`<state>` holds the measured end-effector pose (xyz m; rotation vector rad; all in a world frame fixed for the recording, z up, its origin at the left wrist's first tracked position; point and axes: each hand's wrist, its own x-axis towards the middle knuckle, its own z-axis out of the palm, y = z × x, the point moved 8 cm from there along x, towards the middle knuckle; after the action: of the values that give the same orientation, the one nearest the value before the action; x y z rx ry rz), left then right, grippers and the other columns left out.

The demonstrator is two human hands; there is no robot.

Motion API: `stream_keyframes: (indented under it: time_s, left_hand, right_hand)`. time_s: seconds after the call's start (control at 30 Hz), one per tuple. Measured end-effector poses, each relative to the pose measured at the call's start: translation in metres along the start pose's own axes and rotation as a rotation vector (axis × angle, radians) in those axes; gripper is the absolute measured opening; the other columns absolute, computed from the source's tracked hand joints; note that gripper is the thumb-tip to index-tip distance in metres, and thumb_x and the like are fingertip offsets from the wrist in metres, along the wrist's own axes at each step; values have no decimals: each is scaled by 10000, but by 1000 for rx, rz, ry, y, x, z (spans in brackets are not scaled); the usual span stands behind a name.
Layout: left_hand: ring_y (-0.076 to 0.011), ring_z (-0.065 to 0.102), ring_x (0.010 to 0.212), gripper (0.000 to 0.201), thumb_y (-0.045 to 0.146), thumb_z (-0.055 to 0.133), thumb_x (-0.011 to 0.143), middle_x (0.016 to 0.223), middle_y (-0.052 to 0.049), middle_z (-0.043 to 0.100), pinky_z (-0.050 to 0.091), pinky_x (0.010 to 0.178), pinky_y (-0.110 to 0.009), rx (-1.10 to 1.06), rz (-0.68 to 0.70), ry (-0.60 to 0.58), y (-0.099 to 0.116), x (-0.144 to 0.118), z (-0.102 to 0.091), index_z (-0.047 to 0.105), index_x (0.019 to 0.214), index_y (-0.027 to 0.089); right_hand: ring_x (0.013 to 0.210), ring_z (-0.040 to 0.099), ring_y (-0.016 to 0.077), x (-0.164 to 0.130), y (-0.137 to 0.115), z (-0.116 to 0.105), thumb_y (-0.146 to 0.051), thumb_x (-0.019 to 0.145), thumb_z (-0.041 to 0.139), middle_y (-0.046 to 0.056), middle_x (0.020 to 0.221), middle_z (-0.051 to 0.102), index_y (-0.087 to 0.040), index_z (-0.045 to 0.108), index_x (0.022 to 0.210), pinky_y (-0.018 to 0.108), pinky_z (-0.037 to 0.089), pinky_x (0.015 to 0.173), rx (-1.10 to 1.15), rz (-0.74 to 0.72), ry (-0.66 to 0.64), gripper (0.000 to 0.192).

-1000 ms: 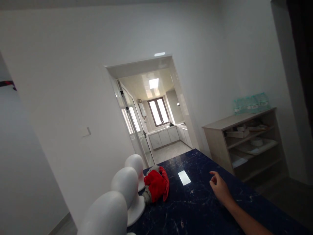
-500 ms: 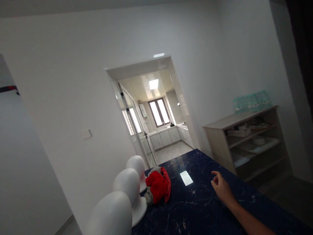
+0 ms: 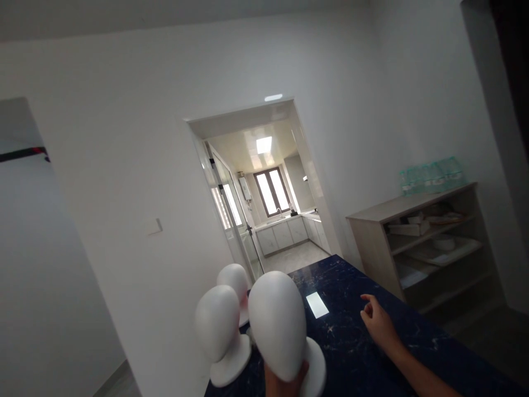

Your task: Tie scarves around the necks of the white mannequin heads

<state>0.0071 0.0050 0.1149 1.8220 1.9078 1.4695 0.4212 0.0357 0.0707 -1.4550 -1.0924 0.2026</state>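
Note:
My left hand (image 3: 276, 382) is closed around the neck of a white mannequin head (image 3: 278, 320), which leans over the front part of the dark blue marbled table (image 3: 343, 358). The head hides most of that hand. My right hand (image 3: 378, 322) hovers over the table's right side, empty, with index finger and thumb apart and the other fingers curled. Left of the held head stand two more white mannequin heads, a nearer one (image 3: 219, 325) on its round base and a farther one (image 3: 233, 278). The red and grey cloth is almost wholly hidden behind the held head.
A bright ceiling-light reflection shows on the tabletop. To the right stands a wooden shelf unit (image 3: 367, 220) with several plastic bottles (image 3: 433, 175) on top and boxes inside. Beyond the table, a doorway with a glass door (image 3: 229, 204) leads to a kitchen.
My left hand has come into view with the nearest mannequin head, which has moved right and now covers the red cloth. My right hand has stayed about where it was.

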Motion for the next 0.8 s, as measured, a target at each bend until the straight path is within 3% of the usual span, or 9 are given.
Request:
stream_keyframes:
  time_s: [0.1, 0.17, 0.23, 0.43, 0.8]
  left_hand:
    - [-437, 679, 1254, 1001, 327, 906, 455, 1338, -245, 714, 573, 1079, -480, -242, 53, -19, 24, 18, 62, 581, 1372, 90]
    - [-458, 669, 1263, 1001, 347, 882, 450, 1333, -273, 702, 548, 1111, -515, -324, 81, -22, 35, 23, 90, 568, 1361, 75]
    - [-459, 638, 1308, 973, 370, 878, 483, 1381, -257, 679, 508, 1154, -541, -371, 134, -35, 44, 24, 106, 561, 1366, 113]
    - [-438, 584, 1383, 981, 366, 885, 529, 1491, -254, 600, 448, 1211, -535, -413, 144, -71, 41, 23, 110, 523, 1410, 134]
    - [-414, 580, 1405, 959, 294, 891, 565, 1476, -213, 639, 435, 1223, -522, -478, 84, -118, 38, 17, 106, 534, 1448, 187]
  right_hand:
    - [736, 659, 221, 0, 2, 0, -398, 789, 499, -27, 776, 620, -222, 589, 1221, 355, 498, 746, 11, 20, 1, 475]
    - [735, 661, 222, 0, 3, 0, -398, 790, 500, -29, 775, 621, -223, 586, 1231, 357, 498, 747, 15, 24, -2, 483]
    - [739, 664, 223, 1, 4, 0, -399, 792, 499, -31, 773, 617, -229, 577, 1232, 357, 499, 752, 12, 19, -5, 478]
    - [762, 670, 221, 1, 5, 4, -410, 829, 476, -29, 792, 608, -235, 543, 1243, 358, 504, 766, -11, 16, -38, 454]
    - [736, 678, 232, 4, 15, 4, -459, 801, 477, -26, 769, 608, -232, 546, 1226, 371, 508, 754, -17, 19, -31, 487]
